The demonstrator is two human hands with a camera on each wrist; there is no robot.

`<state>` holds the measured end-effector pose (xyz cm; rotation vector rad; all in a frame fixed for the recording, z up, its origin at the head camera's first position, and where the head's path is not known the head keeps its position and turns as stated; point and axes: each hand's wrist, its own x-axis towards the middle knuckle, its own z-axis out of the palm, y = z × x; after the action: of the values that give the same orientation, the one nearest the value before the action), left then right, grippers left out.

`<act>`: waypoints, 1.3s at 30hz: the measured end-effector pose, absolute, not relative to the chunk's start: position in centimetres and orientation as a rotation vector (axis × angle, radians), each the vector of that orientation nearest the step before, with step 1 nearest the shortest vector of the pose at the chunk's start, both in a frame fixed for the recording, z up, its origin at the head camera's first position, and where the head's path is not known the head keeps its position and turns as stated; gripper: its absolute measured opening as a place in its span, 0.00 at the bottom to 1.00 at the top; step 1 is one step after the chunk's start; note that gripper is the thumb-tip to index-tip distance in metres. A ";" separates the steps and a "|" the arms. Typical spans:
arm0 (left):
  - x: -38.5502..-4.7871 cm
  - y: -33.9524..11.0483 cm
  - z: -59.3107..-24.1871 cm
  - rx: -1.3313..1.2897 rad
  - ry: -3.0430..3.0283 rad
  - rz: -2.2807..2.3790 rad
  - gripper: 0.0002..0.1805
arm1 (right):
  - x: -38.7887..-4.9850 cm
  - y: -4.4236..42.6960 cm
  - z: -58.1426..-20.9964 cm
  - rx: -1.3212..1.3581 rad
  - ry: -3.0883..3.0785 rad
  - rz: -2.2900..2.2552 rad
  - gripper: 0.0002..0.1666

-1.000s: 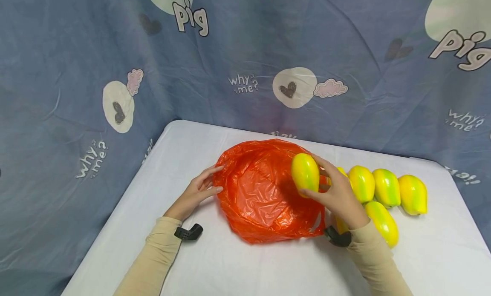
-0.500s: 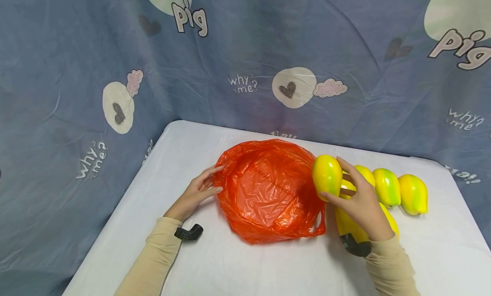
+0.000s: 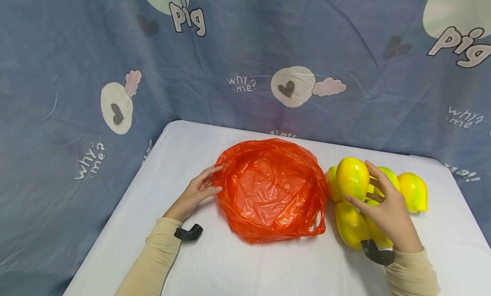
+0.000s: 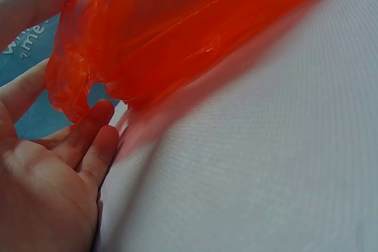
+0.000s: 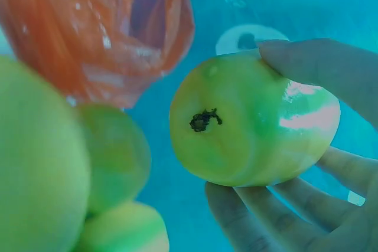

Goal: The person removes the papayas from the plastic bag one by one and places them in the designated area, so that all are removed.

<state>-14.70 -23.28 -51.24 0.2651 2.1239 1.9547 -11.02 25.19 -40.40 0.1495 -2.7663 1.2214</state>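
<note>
In the head view, my right hand grips a yellow-green mango, thumb on one side and fingers on the other. It holds this mango above several others at the right. The right wrist view shows the held mango end-on, with a dark stem mark, between thumb and fingers. A red plastic bag stands with its mouth wide, its bottom visible and bare. My left hand touches the bag's left rim with extended fingers. Close up, the left fingers lie beside a hanging fold of the bag.
Several more mangoes lie on the white table right of the bag, partly hidden by the right hand. One bag handle loop droops at the front right. A blue printed curtain hangs behind.
My right hand has carried the mango to the right, from over the bag's right side to above the other mangoes. The left hand and bag have stayed nearly still.
</note>
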 end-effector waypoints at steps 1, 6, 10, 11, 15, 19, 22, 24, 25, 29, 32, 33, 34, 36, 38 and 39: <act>-14.7 -23.3 -51.2 0.262 2.119 1.959 0.33 | -11.0 25.5 -40.4 0.148 -2.752 1.219 0.57; -14.6 -23.3 -51.2 0.260 2.111 1.964 0.33 | -10.5 27.2 -40.6 0.108 -2.724 1.213 0.57; -14.6 -23.2 -51.2 0.253 2.121 1.954 0.33 | -10.2 28.4 -40.8 0.038 -2.750 1.175 0.58; -14.7 -23.3 -51.3 0.257 2.124 1.952 0.33 | -10.1 28.6 -40.8 0.019 -2.754 1.175 0.58; -14.7 -23.3 -51.4 0.265 2.124 1.951 0.33 | -9.7 29.5 -41.0 -0.055 -2.760 1.161 0.58; -14.6 -23.3 -51.3 0.267 2.123 1.953 0.33 | -9.4 30.3 -41.0 -0.078 -2.738 1.143 0.58; -14.5 -23.3 -51.2 0.272 2.116 1.961 0.34 | -9.2 30.8 -41.0 -0.089 -2.714 1.133 0.57; -14.6 -23.3 -51.2 0.278 2.114 1.963 0.34 | -9.1 31.1 -41.0 -0.112 -2.710 1.124 0.57; -14.6 -23.3 -51.2 0.279 2.113 1.962 0.34 | -9.0 31.3 -41.1 -0.127 -2.707 1.121 0.56; -14.6 -23.2 -51.2 0.268 2.118 1.952 0.34 | -8.7 32.0 -41.4 -0.197 -2.714 1.087 0.56; -14.6 -23.2 -51.1 0.261 2.120 1.952 0.34 | -8.5 32.4 -41.7 -0.263 -2.724 1.056 0.56; -14.5 -23.2 -51.1 0.260 2.118 1.955 0.34 | -8.4 32.5 -41.8 -0.284 -2.729 1.042 0.56; -14.5 -23.2 -51.1 0.257 2.115 1.957 0.34 | -8.4 32.7 -41.9 -0.306 -2.732 1.032 0.56; -14.5 -23.2 -51.0 0.259 2.109 1.963 0.34 | -8.3 32.9 -42.1 -0.356 -2.741 1.020 0.56; -14.5 -23.2 -51.0 0.257 2.102 1.967 0.34 | -8.2 33.2 -42.3 -0.395 -2.749 1.011 0.56; -14.5 -23.1 -51.0 0.257 2.099 1.968 0.34 | -8.1 33.4 -42.5 -0.411 -2.754 1.008 0.56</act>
<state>-14.47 -23.14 -50.95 0.2571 2.0992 1.9684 -8.12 33.39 -42.45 -0.4107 -2.7538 1.0085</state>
